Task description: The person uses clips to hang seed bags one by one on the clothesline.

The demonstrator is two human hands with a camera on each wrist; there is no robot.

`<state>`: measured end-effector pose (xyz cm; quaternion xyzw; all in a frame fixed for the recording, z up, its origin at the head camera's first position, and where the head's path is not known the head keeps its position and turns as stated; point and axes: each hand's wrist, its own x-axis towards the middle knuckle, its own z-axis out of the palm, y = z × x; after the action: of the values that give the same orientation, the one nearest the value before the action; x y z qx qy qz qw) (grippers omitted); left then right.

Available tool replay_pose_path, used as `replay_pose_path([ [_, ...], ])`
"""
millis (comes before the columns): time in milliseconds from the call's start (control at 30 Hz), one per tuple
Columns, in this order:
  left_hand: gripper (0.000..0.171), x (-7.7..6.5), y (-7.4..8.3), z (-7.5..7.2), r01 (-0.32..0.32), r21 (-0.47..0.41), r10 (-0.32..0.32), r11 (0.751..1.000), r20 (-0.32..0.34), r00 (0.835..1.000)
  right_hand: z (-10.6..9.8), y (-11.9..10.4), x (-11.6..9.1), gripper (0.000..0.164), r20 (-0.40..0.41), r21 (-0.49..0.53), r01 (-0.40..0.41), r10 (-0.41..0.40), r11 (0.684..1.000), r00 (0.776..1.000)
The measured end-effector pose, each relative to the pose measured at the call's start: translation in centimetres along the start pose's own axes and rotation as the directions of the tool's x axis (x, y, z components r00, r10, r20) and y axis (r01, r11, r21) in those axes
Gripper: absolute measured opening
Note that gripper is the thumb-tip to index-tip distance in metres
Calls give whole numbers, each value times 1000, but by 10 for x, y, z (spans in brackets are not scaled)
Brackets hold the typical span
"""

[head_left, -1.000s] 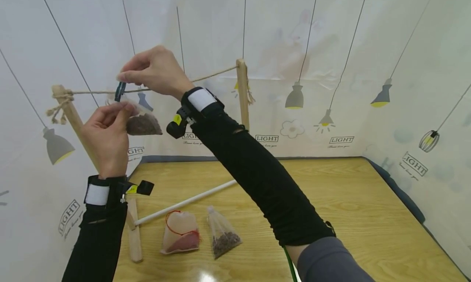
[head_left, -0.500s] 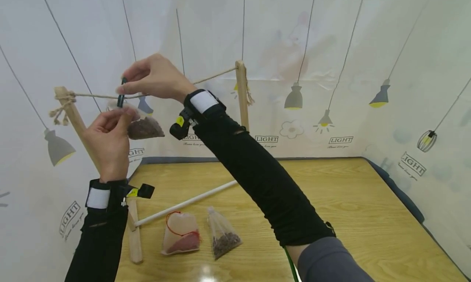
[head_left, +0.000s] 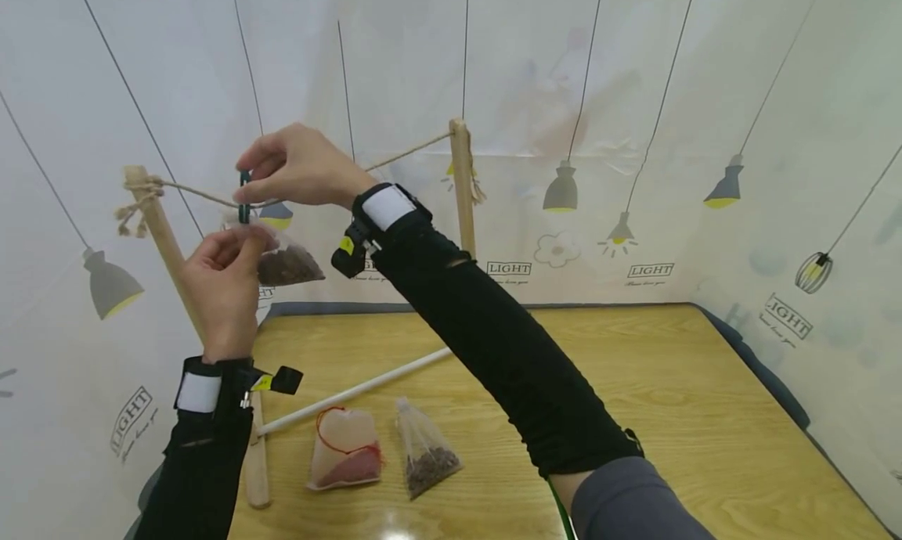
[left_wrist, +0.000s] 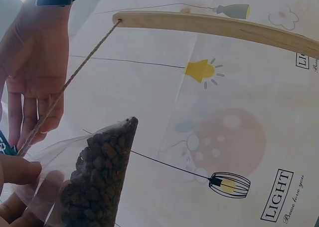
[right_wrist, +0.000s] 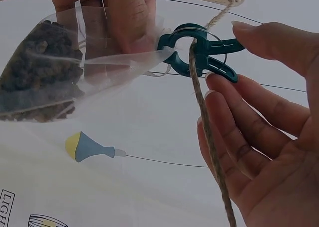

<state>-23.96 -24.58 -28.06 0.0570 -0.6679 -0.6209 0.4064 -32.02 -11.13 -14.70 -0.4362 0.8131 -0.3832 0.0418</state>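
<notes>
A twisted tan rope (right_wrist: 213, 149), rough and fibrous, was strung between the tops of two flat wooden posts (head_left: 463, 188), pale, with rounded ends. At the left post it was knotted, with frayed tails hanging. Near that post, above the desk, the right hand (head_left: 303, 164) pinched the handles of a green clip (right_wrist: 202, 47) between thumb and fingers. The clip was dark, smooth plastic, its jaws curved into a ring, with a thin wire loop around it; the rope crossed at the ring, and the tips met the neck of a sheer bag (right_wrist: 37, 77).

That bag hung in the air just below the rope, its neck pinched by the thumb and fingers of the left hand (head_left: 224, 293). It was see-through and softly creased, narrow where gathered and broad at the far end, where dark brown, pebbly pieces filled a wedge-shaped mass.

Below, a straight white rod (head_left: 359, 387) slanted across the wood-grained desk (head_left: 669, 399). Beside it lay a squarish pouch (head_left: 345, 450) with a looped red cord and something pinkish inside, and a tapering pouch (head_left: 428, 458) holding grey-brown bits. Behind hung a pale, slightly wrinkled backdrop (head_left: 634, 78), printed with hanging lamps.
</notes>
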Motion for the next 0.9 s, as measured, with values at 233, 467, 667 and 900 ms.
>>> replay_pose_path([
  [233,17,-3,-6,1,51,-5,-51,999,3,999,2,4,-1,46,21,-27,-4,4,1000,1000],
  [467,14,-5,-11,4,42,-50,-41,998,17,999,0,12,-6,48,28,-83,25,-23,996,999],
  [667,24,-9,-12,6,5,-76,-4,997,19,1000,-3,18,-11,55,38,-85,19,-16,996,999],
  [900,39,-16,-12,8,-68,29,67,997,27,997,-13,22,-24,70,15,-153,67,-65,986,998],
])
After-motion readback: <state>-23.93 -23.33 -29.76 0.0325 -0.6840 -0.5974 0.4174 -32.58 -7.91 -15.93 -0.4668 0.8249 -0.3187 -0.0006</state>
